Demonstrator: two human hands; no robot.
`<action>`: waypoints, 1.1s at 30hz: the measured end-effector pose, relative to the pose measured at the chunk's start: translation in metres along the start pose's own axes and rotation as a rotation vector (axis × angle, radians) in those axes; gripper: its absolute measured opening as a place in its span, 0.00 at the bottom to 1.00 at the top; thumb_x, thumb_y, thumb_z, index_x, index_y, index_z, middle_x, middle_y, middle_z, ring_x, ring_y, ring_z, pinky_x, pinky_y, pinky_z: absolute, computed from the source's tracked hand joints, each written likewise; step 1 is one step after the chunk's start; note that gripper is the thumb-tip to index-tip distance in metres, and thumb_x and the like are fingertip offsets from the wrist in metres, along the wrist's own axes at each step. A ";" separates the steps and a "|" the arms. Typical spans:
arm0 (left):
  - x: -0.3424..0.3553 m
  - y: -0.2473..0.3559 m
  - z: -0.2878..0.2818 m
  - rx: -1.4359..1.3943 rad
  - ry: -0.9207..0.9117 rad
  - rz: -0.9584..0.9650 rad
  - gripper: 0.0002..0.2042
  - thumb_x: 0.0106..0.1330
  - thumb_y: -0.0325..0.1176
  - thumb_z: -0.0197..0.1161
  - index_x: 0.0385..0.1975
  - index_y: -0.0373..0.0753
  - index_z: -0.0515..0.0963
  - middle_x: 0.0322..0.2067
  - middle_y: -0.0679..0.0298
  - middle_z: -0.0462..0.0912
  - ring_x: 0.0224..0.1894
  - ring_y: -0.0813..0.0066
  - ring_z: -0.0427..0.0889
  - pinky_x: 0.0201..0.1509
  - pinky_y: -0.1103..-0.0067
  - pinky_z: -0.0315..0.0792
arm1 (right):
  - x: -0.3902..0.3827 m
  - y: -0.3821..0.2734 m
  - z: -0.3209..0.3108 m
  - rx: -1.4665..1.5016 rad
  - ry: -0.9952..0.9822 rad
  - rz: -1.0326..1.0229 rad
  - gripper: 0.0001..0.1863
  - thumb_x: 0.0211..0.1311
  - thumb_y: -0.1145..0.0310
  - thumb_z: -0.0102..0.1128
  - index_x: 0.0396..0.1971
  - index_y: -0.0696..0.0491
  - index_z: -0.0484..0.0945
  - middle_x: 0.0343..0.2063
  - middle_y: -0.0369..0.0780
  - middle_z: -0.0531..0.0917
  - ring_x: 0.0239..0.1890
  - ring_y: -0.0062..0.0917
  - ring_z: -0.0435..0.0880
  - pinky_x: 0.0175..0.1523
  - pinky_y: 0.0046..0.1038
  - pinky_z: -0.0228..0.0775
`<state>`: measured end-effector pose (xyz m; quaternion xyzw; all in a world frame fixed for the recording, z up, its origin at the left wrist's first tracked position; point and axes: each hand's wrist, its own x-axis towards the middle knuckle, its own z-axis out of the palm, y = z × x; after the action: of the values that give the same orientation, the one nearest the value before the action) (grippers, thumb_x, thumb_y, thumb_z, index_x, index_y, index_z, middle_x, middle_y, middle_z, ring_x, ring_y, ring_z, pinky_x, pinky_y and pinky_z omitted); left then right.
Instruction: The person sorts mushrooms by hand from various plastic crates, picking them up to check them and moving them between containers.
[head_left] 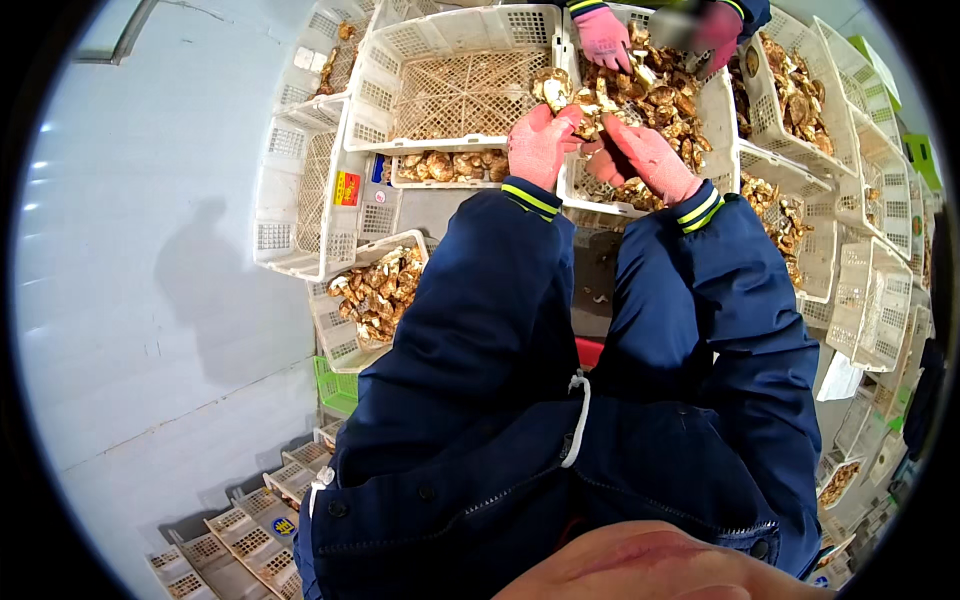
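"What's hidden?"

"The right hand point(650, 160) covers some mushrooms point(668, 100); a blur hides part of a far pink glove point(720, 38); the far edge cuts off its worker point(757, 16)."

"And those brown bits point(840, 483), near right?"

"Too small to tell."

**Clearances above the crates.**
Open space lies above the wide crate point(450, 95), beyond and leftward of the left hand point(540, 148). Rightward, a side wall point(564, 45) bounds it; over the mushroom crate point(720, 115), a co-worker's hands point(603, 38) obstruct the far end, the right hand point(655, 160) the near end.
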<state>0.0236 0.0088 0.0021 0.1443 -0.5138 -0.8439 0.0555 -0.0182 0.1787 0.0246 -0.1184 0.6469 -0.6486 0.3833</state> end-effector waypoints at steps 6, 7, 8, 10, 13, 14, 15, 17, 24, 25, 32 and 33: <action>0.000 0.000 0.007 0.163 -0.131 0.046 0.14 0.61 0.34 0.56 0.42 0.32 0.73 0.36 0.65 0.76 0.37 0.80 0.74 0.41 0.83 0.68 | 0.000 -0.001 0.001 0.216 0.036 -0.103 0.19 0.64 0.55 0.49 0.37 0.58 0.75 0.23 0.32 0.77 0.21 0.13 0.71 0.27 0.15 0.60; 0.001 -0.002 0.005 0.212 -0.123 0.034 0.14 0.61 0.35 0.56 0.42 0.32 0.73 0.36 0.65 0.76 0.36 0.80 0.74 0.41 0.83 0.68 | 0.001 0.000 -0.001 0.219 0.069 -0.152 0.18 0.63 0.57 0.50 0.38 0.59 0.74 0.24 0.33 0.77 0.22 0.13 0.71 0.28 0.15 0.61; 0.001 -0.002 0.009 0.182 -0.112 0.055 0.13 0.61 0.34 0.56 0.41 0.32 0.73 0.35 0.66 0.76 0.36 0.80 0.74 0.41 0.83 0.68 | 0.003 -0.001 -0.001 0.221 0.100 -0.200 0.17 0.62 0.59 0.51 0.39 0.60 0.74 0.25 0.34 0.78 0.22 0.14 0.71 0.28 0.16 0.62; 0.001 -0.003 0.016 0.118 -0.090 0.098 0.11 0.61 0.32 0.55 0.38 0.32 0.73 0.33 0.67 0.75 0.34 0.80 0.73 0.41 0.83 0.68 | 0.002 -0.004 -0.003 0.193 0.098 -0.222 0.15 0.60 0.65 0.53 0.39 0.61 0.72 0.27 0.35 0.78 0.23 0.13 0.71 0.29 0.16 0.62; 0.004 -0.002 0.014 0.020 -0.082 0.034 0.09 0.60 0.29 0.55 0.37 0.32 0.72 0.31 0.67 0.75 0.33 0.80 0.73 0.40 0.83 0.68 | 0.007 0.005 -0.005 0.072 0.060 -0.201 0.12 0.58 0.66 0.55 0.37 0.59 0.73 0.25 0.33 0.76 0.23 0.13 0.70 0.29 0.16 0.62; 0.013 -0.006 -0.006 0.071 -0.217 0.029 0.09 0.59 0.28 0.56 0.38 0.33 0.72 0.32 0.67 0.75 0.34 0.79 0.73 0.41 0.82 0.68 | 0.013 0.010 0.001 0.003 0.093 -0.230 0.12 0.57 0.67 0.56 0.36 0.59 0.74 0.24 0.32 0.76 0.23 0.12 0.70 0.28 0.15 0.61; 0.013 -0.008 -0.012 0.025 -0.202 0.021 0.10 0.59 0.28 0.56 0.39 0.33 0.72 0.33 0.66 0.75 0.34 0.79 0.74 0.42 0.82 0.69 | 0.009 0.002 0.008 -0.036 0.115 -0.252 0.12 0.57 0.67 0.56 0.37 0.60 0.74 0.24 0.32 0.76 0.23 0.12 0.70 0.28 0.15 0.61; 0.012 -0.010 -0.016 -0.068 -0.177 0.008 0.12 0.58 0.28 0.57 0.42 0.34 0.72 0.34 0.64 0.76 0.34 0.78 0.74 0.43 0.82 0.69 | -0.002 -0.015 0.020 -0.116 0.164 -0.299 0.13 0.56 0.68 0.57 0.37 0.61 0.73 0.24 0.32 0.76 0.24 0.12 0.70 0.28 0.15 0.61; 0.001 0.005 0.006 -0.050 -0.082 0.001 0.12 0.60 0.30 0.57 0.43 0.35 0.70 0.35 0.60 0.78 0.38 0.71 0.77 0.44 0.76 0.72 | -0.004 -0.011 0.011 -0.279 0.149 -0.203 0.16 0.56 0.65 0.56 0.41 0.59 0.74 0.27 0.32 0.78 0.27 0.13 0.72 0.31 0.14 0.62; 0.002 0.005 0.004 -0.041 -0.078 0.011 0.11 0.61 0.30 0.56 0.42 0.35 0.70 0.35 0.60 0.78 0.37 0.72 0.77 0.44 0.77 0.72 | -0.002 -0.010 0.010 -0.332 0.146 -0.219 0.15 0.57 0.64 0.55 0.40 0.59 0.74 0.27 0.32 0.78 0.27 0.13 0.72 0.31 0.15 0.63; 0.006 0.002 0.001 0.033 -0.013 -0.018 0.10 0.61 0.29 0.57 0.40 0.33 0.72 0.32 0.63 0.78 0.32 0.76 0.77 0.38 0.80 0.71 | 0.004 0.003 0.005 0.002 -0.042 -0.202 0.16 0.61 0.60 0.52 0.38 0.59 0.75 0.26 0.32 0.77 0.28 0.12 0.71 0.34 0.14 0.64; 0.005 0.002 0.004 0.038 -0.041 0.000 0.11 0.61 0.29 0.57 0.40 0.32 0.72 0.32 0.64 0.78 0.33 0.76 0.76 0.38 0.80 0.71 | 0.003 -0.002 0.009 0.024 -0.057 -0.180 0.16 0.61 0.60 0.52 0.38 0.59 0.75 0.26 0.32 0.77 0.28 0.12 0.71 0.34 0.14 0.64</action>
<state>0.0173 0.0098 0.0050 0.1283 -0.5308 -0.8367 0.0422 -0.0146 0.1700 0.0264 -0.1899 0.6147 -0.6845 0.3429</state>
